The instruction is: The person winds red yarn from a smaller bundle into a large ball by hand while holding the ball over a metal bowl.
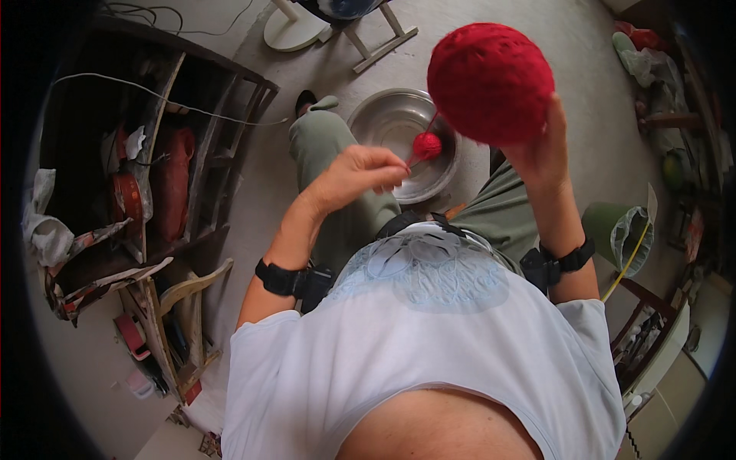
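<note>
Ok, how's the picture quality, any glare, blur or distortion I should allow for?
Head view: edges bend toward the rim and the corners go black; the shelf unit sinks into deep shadow; the metal basin has soft reflections; the left hand looks slightly soft; the large red yarn ball reads fairly clearly.

A large, round red yarn ball [491,83] is held above the metal basin's [389,123] right rim; a small red ball [427,146] lies inside.

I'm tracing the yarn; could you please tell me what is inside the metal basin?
A small red yarn ball lies inside the metal basin. The left hand and trouser leg hide some of its lower left, the large red ball its upper right; anything there is unseen.
</note>
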Demonstrator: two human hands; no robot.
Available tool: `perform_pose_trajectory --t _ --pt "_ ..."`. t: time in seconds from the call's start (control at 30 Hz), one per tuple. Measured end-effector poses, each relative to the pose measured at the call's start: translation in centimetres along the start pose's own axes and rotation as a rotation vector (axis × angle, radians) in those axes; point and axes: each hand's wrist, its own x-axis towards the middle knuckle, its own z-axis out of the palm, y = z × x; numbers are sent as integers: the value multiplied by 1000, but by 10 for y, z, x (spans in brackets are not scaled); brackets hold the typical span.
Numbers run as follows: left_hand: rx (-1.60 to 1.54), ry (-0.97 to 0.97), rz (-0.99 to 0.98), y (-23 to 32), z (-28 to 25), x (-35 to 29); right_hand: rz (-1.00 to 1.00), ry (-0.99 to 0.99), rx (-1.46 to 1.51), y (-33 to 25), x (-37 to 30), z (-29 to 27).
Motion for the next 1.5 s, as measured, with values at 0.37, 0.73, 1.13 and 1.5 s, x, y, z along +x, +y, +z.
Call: perform_pose_trajectory --t 0.37,0.73,1.13,1.5 --pt "333 -331 220 69 3 -20 26 -34 -1031 37 -5 7" --pt "361 -263 283 78 -12 9 493 -359 -704 18 -13 7" --pt "-20 -85 0 -2 -2 3 64 -116 138 8 -9 -12" --pt "305 -342 194 73 9 -32 -37 122 -849 43 1 -6"
